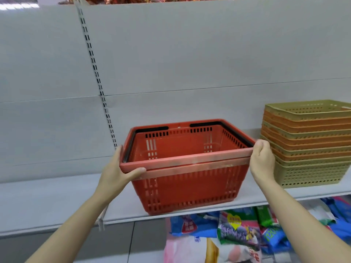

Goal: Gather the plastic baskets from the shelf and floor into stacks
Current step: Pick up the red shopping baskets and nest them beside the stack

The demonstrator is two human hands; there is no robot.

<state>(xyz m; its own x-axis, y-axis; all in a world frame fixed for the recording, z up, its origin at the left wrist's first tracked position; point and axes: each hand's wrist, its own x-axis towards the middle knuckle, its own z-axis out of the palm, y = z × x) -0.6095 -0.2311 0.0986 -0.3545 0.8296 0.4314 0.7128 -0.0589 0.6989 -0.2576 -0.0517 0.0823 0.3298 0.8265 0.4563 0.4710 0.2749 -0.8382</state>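
Two red baskets (pixel 188 168) nested, one inside the other, sitting on the grey shelf (pixel 57 198) near its front edge; upper one's rim slightly raised above the lower one's rim; black handles (pixel 235 137) folded down along the top rim. Left hand (pixel 121 171) clamped on the upper basket's left front corner, thumb over the rim's front, fingers behind the side; right hand (pixel 263 160) closed on the right front corner, fingers curled over the rim. Both arms bare, reaching in from below. Just right of the red pair, a stack of perforated trays (pixel 307 145), olive and orange alternating, also on the shelf, back against the wall panel; right hand just beside that stack, can't tell if touching. Slotted upright (pixel 95 71) runs down the back panel left of the baskets. Under the shelf, colourful packets (pixel 235 230) piled loosely; more packets blurred at the top edge.
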